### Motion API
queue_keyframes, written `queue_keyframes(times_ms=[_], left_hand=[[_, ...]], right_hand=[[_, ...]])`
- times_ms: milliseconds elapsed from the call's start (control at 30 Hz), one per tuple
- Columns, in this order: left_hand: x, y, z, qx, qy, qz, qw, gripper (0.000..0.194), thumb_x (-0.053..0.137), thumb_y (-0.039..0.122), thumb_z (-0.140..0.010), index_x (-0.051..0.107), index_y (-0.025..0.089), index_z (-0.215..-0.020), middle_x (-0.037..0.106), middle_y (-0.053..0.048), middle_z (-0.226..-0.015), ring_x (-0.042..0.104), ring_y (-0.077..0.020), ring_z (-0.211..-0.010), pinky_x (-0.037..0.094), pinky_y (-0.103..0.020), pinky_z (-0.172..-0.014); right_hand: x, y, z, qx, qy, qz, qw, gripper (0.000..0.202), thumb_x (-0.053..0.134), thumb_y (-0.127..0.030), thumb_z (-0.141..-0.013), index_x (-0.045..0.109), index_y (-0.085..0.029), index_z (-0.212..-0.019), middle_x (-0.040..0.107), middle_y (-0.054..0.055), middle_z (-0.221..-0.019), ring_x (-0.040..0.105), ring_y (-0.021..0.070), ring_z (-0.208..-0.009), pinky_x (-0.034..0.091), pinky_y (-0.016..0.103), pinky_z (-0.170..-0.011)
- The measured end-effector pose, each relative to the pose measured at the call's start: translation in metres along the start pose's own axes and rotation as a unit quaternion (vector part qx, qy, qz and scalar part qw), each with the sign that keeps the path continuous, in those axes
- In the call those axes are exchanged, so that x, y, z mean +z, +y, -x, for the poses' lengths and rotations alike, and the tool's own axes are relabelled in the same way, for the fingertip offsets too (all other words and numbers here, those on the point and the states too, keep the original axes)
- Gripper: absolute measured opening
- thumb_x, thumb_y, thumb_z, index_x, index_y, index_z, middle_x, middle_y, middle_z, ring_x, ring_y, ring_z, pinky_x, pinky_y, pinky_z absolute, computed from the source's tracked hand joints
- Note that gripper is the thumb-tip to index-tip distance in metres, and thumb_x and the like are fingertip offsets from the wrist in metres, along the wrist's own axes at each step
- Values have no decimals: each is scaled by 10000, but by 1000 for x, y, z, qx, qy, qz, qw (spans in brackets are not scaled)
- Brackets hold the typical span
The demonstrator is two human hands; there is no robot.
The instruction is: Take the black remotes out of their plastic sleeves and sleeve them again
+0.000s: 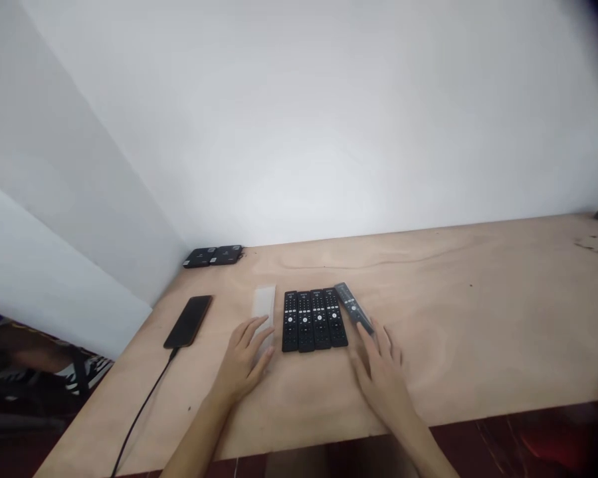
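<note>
Near the table's (478, 318) front edge, the right hand (381, 372) is laid flat, fingers spread, fingertips touching the tilted remote (353, 307). The left hand (244, 362) is rested open on a clear sleeve (264, 309). Four remotes (313, 320) are lined between.

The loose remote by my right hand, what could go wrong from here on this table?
The angled remote touches the right hand fingertips and sits against the row of four remotes; a careless nudge could knock that row crooked. The left hand rests on a clear sleeve, which might slide. The phone cable trails off the table edge and could snag.
</note>
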State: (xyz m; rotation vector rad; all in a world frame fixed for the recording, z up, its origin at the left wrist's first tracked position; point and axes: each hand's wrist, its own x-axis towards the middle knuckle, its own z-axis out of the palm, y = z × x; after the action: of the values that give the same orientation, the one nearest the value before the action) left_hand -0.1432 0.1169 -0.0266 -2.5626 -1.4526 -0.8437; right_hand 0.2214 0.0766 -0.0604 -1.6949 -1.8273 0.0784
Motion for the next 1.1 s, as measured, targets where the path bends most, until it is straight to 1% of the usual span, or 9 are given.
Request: queue_keyframes(times_ms=[100, 200, 367, 467, 633, 700, 800, 933, 1100], left_hand=[[-1, 4, 1, -6, 13, 9, 1000, 283, 570, 302, -1085, 725, 260, -1319, 671, -127, -1481, 601, -334, -1334, 507, -557, -1159], [-3, 7, 0, 3, 21, 18, 1000, 236, 583, 278, -1076, 722, 250, -1264, 697, -131, -1378, 617, -327, -1252, 527, -542, -1104], [-8, 26, -4, 30, 61, 36, 997, 210, 610, 200, -1051, 698, 242, -1237, 717, -128, -1259, 644, -306, -1154, 558, -503, -1026], [-5, 58, -4, 58, 91, 62, 992, 264, 633, 137, -1018, 677, 236, -1259, 735, -131, -1225, 674, -311, -1137, 572, -510, -1001], [17, 140, -1, 136, 100, 142, 975, 384, 616, 17, -975, 640, 250, -1280, 789, -51, -969, 759, -267, -977, 609, -511, -973], [28, 171, -5, 155, 77, 160, 972, 410, 630, 38, -990, 636, 255, -1338, 808, -60, -1027, 775, -263, -998, 625, -515, -1020], [39, 200, -19, 120, -26, 186, 975, 479, 703, 217, -1030, 579, 248, -1492, 752, -133, -1373, 705, -330, -1304, 615, -552, -1111], [45, 197, -31, 78, -133, 199, 968, 554, 802, 334, -990, 585, 245, -1492, 701, -123, -1447, 647, -359, -1353, 595, -592, -1135], [33, 158, -13, 27, -142, 186, 972, 529, 782, 289, -1006, 599, 269, -1501, 696, -132, -1410, 652, -351, -1286, 610, -580, -1076]], right_hand=[[3, 9, -20, -5, 13, -5, 1000, 564, 527, -431, -1114, 507, -320, -1667, 423, 138, -1769, 390, 479, -1577, 396, 751, -1203], [0, 23, -32, -18, -1, -30, 999, 453, 500, -368, -1117, 664, -277, -1530, 620, 159, -1596, 560, 425, -1426, 470, 693, -1167], [-24, 60, -11, -29, 2, -84, 996, 383, 551, -379, -1099, 765, -220, -1373, 744, 167, -1373, 689, 369, -1238, 565, 609, -1104], [-49, 90, 16, -29, -22, -118, 992, 382, 596, -422, -1092, 794, -227, -1354, 732, 166, -1423, 680, 369, -1317, 556, 608, -1162], [-97, 132, 50, 12, -125, -190, 974, 349, 624, -473, -1094, 844, -306, -1308, 720, 127, -1505, 660, 358, -1417, 529, 614, -1227], [-111, 138, 55, 18, -150, -224, 963, 334, 623, -470, -1099, 856, -319, -1284, 725, 120, -1506, 654, 352, -1433, 513, 616, -1243], [-118, 133, 53, 7, -160, -250, 955, 295, 646, -451, -1093, 867, -341, -1255, 748, 117, -1473, 660, 350, -1427, 506, 622, -1245], [-109, 103, 42, -29, -184, -281, 941, 279, 639, -393, -1099, 859, -356, -1267, 759, 111, -1450, 663, 339, -1413, 539, 603, -1214], [-93, 61, 29, -89, -246, -310, 914, 318, 598, -310, -1116, 822, -401, -1323, 754, 64, -1463, 624, 315, -1443, 496, 604, -1241]])
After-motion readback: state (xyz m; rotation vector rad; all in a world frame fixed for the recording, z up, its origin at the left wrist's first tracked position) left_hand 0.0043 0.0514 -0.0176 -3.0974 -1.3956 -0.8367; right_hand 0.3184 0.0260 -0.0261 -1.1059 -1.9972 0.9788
